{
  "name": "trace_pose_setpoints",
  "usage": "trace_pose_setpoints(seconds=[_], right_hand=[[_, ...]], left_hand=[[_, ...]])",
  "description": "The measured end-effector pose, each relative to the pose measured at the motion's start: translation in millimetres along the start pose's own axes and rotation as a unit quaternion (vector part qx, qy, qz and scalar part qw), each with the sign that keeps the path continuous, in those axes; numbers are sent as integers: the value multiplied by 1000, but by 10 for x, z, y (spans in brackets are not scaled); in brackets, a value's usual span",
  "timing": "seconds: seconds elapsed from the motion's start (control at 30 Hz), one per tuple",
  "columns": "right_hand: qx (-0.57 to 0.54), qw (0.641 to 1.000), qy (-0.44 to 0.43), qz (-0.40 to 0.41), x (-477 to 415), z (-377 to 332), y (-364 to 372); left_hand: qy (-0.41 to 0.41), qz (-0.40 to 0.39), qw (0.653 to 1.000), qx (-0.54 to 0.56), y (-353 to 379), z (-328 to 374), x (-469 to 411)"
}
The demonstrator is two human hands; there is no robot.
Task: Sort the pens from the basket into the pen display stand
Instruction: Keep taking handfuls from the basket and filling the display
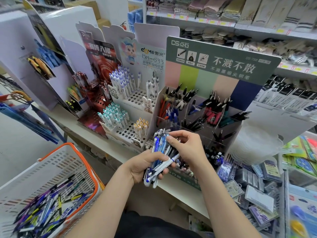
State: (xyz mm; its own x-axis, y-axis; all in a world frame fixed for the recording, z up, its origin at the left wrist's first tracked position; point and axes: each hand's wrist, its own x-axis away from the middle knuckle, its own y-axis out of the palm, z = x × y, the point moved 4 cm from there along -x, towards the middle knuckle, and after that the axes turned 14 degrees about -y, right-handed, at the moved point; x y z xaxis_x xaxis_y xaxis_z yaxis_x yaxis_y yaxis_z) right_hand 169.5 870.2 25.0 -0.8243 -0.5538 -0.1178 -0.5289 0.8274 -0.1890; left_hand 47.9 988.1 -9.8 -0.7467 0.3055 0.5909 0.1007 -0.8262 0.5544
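Note:
My left hand (144, 166) grips a bundle of blue and white pens (160, 152), held upright in front of the pen display stand (221, 66). My right hand (187, 146) reaches over from the right, and its thumb and fingertips pinch the upper ends of pens in that bundle. The stand has a green header and clear compartments holding black, red, blue and teal pens. At the lower left, the white basket (78, 153) with an orange rim holds a heap of several mixed pens.
Left of the stand are white perforated pen displays (130, 107) and a red display (97, 100) on a pale counter (96, 136). Packaged stationery (257, 191) is piled at the right. Shelves of goods run along the back.

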Motion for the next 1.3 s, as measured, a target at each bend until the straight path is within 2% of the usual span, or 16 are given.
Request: trace_pose_setpoints(seconds=[0.2, 0.33, 0.5, 0.67, 0.8, 1.07, 1.17, 1.3], right_hand=[[6, 998, 1, -59, -114, -23, -22], [49, 997, -17, -61, -167, -37, 20], [111, 987, -107, 43, -172, -128, 54], [46, 974, -132, 177, -181, -234, -44], [10, 948, -174, 266, -133, -384, -110], [-36, 905, -234, 353, -74, -606, -244], [-4, 889, -291, 353, -100, -664, -335], [115, 864, -417, 257, -2, -686, -188]], left_hand=[[4, 1, 1000, -18, 1, -29, 18], [-2, 10, 1000, -14, 35, -20, 37], [-15, 8, 1000, -4, 60, -1, 44], [-15, 0, 1000, -27, 46, -4, 43], [-22, -11, 999, -44, 71, 39, 46], [-55, -15, 996, -76, 93, 99, 85], [-46, 9, 998, -44, 65, 94, 39], [3, 63, 997, 42, 50, 182, -67]])
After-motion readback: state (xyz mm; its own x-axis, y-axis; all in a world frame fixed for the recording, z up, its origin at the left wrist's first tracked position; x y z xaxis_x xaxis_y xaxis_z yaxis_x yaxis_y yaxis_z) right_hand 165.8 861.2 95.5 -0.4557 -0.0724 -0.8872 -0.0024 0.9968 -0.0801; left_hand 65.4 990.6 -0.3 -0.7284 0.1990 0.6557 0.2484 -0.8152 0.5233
